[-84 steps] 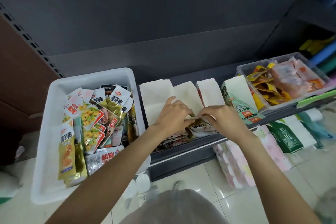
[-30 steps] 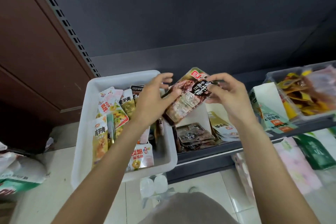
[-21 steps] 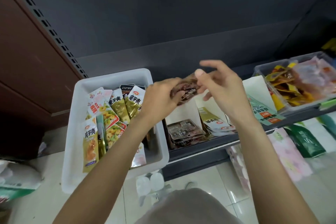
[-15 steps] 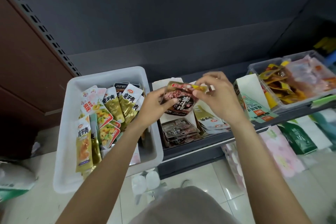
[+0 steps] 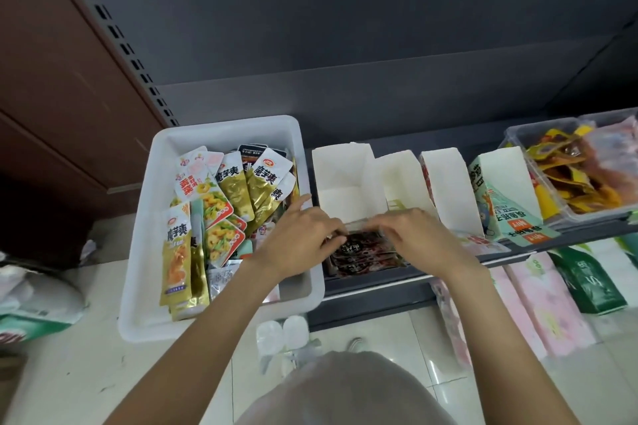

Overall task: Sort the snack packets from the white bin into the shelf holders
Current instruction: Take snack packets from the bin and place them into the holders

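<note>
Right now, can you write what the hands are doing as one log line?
step: placing | left hand and right hand: hold dark packet | spot: leftmost shelf holder, on stack | white bin: packets remain

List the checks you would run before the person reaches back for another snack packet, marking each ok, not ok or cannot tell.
1. Dark packet lies on the stack in the leftmost white holder: ok.
2. Left hand has released the packet: not ok, its fingers touch the packet.
3. Right hand has released it: cannot tell, its fingertips are hidden.
4. Packets remain in the white bin: ok.
5. Stack sits squarely in the holder: cannot tell, the hands cover it.
</note>
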`<state>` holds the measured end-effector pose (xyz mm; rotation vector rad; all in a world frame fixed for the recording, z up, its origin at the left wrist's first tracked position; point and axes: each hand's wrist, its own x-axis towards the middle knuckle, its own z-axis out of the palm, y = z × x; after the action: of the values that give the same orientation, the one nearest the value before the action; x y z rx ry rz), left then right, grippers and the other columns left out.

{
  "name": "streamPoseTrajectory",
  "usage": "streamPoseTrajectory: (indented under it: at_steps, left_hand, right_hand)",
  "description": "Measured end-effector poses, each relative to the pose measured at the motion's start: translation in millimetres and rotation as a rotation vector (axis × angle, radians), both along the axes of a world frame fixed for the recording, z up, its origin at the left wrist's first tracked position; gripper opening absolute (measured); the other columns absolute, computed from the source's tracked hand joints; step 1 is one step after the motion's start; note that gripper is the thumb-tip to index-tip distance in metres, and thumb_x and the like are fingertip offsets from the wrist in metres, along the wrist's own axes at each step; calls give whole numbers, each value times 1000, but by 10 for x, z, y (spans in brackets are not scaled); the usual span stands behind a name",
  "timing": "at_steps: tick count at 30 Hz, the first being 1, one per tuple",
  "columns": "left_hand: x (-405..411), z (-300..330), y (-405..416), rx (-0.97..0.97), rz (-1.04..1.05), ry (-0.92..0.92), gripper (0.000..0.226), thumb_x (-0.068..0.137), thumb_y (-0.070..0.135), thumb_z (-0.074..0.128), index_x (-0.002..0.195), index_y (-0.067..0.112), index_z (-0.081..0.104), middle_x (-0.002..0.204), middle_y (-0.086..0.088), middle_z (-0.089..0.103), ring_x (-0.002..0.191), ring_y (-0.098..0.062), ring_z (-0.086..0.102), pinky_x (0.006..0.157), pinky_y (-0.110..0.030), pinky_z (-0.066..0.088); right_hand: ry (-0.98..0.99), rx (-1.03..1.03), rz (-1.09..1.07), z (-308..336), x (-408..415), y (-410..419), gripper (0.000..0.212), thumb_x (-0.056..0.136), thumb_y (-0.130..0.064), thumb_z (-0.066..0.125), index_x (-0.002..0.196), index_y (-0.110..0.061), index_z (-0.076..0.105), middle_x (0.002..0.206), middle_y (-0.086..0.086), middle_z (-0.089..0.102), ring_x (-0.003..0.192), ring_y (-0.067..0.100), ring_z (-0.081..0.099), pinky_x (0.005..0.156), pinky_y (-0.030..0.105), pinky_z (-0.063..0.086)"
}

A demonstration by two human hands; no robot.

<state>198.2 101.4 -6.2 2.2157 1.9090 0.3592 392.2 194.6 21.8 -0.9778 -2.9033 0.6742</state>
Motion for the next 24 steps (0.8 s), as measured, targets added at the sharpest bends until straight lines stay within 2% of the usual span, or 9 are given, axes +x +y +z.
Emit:
streamPoseTrajectory:
  at_steps: [3, 6, 9, 12, 15, 17, 19, 21, 24]
  left_hand:
    - [-12, 21, -81, -64, -65, -90, 27, 96, 37, 49, 113, 26, 66, 111, 4, 68, 109, -11, 57, 116, -37, 16]
    - [-47, 43, -239, 74, -51, -158, 26, 94, 33, 50, 108, 23, 69, 105, 2, 69, 104, -16, 58, 97, -28, 36]
    - [-163, 13, -505, 249, 120, -241, 25, 94, 30, 48, 105, 22, 69, 98, 8, 69, 97, -9, 59, 86, -23, 46]
    - [-424, -47, -806, 399, 475, -221, 16, 87, 19, 58, 98, 18, 69, 92, 4, 69, 85, -12, 60, 71, -22, 49]
    - [-767, -201, -1074, 255, 774, -66, 26, 80, 13, 70, 105, 16, 67, 103, -5, 67, 96, -26, 56, 79, -36, 51]
    - [-893, -269, -1178, 117, 853, -59, 37, 79, 19, 72, 115, 16, 62, 116, -8, 62, 106, -30, 52, 86, -44, 49]
    - [-912, -281, -1205, 76, 856, -63, 43, 79, 23, 73, 119, 16, 59, 122, -8, 58, 110, -31, 51, 87, -44, 47]
    - [-889, -266, -1183, 70, 846, -66, 46, 79, 24, 73, 121, 15, 58, 125, -7, 55, 112, -30, 50, 87, -41, 48]
    - [-896, -256, -1155, 58, 845, -87, 48, 82, 28, 70, 126, 17, 55, 129, -3, 52, 117, -26, 47, 90, -37, 46]
  right_hand:
    - [-30, -29, 11, -14, 17, -26, 38, 93, -7, 47, 120, -29, 64, 115, -3, 69, 101, 16, 63, 86, 26, 46]
    - [-64, -70, 13, 49, 41, -47, 37, 94, -10, 49, 123, -30, 61, 116, -10, 67, 103, 8, 61, 81, 15, 39]
    - [51, -106, -16, 222, -20, -109, 33, 95, -14, 50, 122, -31, 61, 112, -13, 68, 101, 8, 62, 85, 25, 48]
    - [246, -78, -4, 333, -370, -222, 24, 95, -22, 50, 112, -32, 65, 103, -17, 70, 91, 5, 65, 82, 34, 53]
    - [301, -181, 51, 250, -1010, -435, 18, 95, -21, 55, 105, -22, 70, 96, -12, 72, 77, -1, 61, 78, 19, 50]
    - [195, -202, 98, 50, -1448, -582, 20, 95, -25, 55, 105, -15, 69, 97, -4, 72, 82, 6, 65, 78, 21, 51]
    - [58, -138, 91, -154, -1790, -695, 27, 96, -32, 54, 103, -9, 65, 91, 2, 70, 82, 17, 66, 70, 30, 51]
    - [-25, -69, 52, -280, -1994, -759, 31, 95, -35, 55, 99, -5, 60, 84, 2, 60, 79, 21, 61, 62, 29, 41]
    - [-51, -72, -5, -354, -2131, -815, 29, 91, -35, 61, 95, -7, 57, 83, 1, 54, 77, 18, 54, 64, 27, 35]
